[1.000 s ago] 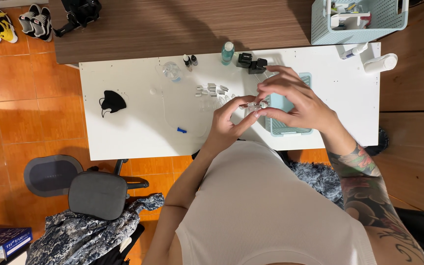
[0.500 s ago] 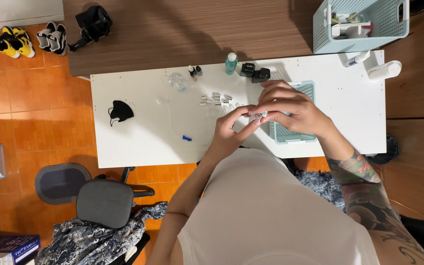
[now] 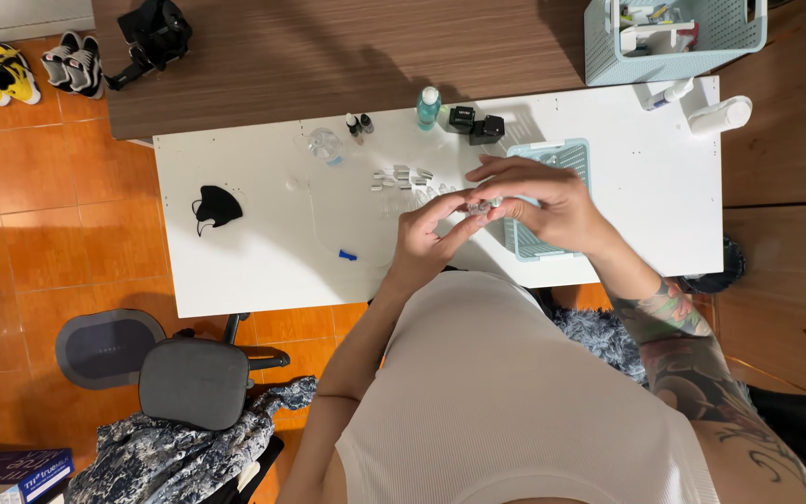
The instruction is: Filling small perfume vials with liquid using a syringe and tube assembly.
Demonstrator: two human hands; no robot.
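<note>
Left hand (image 3: 419,245): fingertips pinch small clear vial (image 3: 485,204), steadying it above white table (image 3: 263,243).
Right hand (image 3: 543,201): closed on vial's other end, over light-blue tray (image 3: 566,154).
Loose caps (image 3: 401,175): near, within reach.

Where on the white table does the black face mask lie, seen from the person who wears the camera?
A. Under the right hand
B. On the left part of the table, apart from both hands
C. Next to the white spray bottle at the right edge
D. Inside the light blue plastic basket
B: the black face mask lies alone on the left part of the white table, far from the left hand and the right hand.
</note>
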